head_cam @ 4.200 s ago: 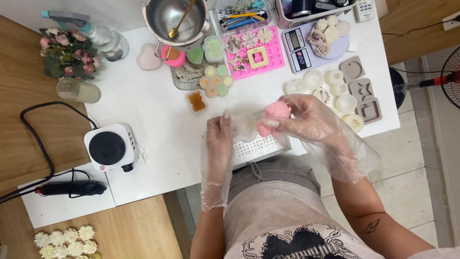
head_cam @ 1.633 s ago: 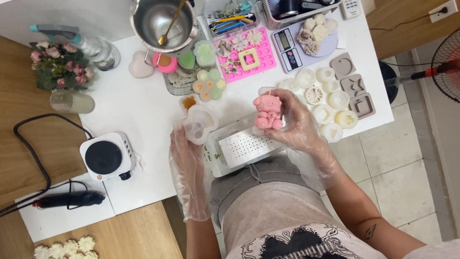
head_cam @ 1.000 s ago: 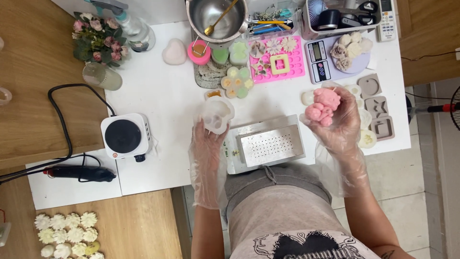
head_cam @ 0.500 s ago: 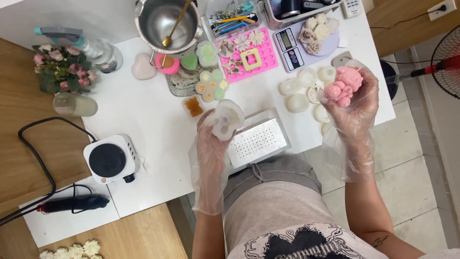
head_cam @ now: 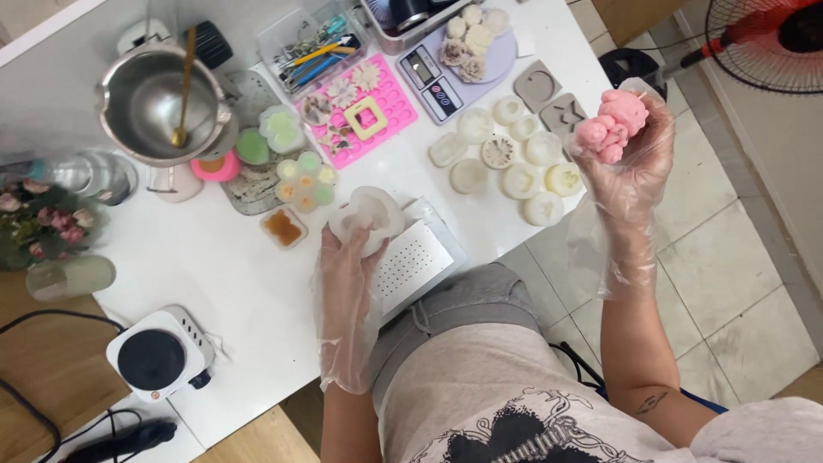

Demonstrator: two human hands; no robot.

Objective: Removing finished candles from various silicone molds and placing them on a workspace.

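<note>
My right hand (head_cam: 630, 163), in a loose clear plastic glove, holds a pink bear-shaped figure (head_cam: 610, 125) up past the right edge of the white table (head_cam: 223, 274). My gloved left hand (head_cam: 347, 257) grips a whitish translucent silicone mould (head_cam: 367, 216) just above the table. Beside that hand lies a white perforated tray (head_cam: 410, 261) at the table's front edge.
Several white moulds (head_cam: 514, 159) lie at the right. Further back are a pink mould tray (head_cam: 364, 116), a scale (head_cam: 437, 69), a steel pot with a spoon (head_cam: 159, 103) and green moulds (head_cam: 296, 167). A small hotplate (head_cam: 159, 356) stands front left. A fan (head_cam: 767, 39) is on the tiled floor.
My right hand has carried the pink figure from above the tray out to the right, beyond the table edge. My left hand picked up the whitish mould and keeps it near the tray.
</note>
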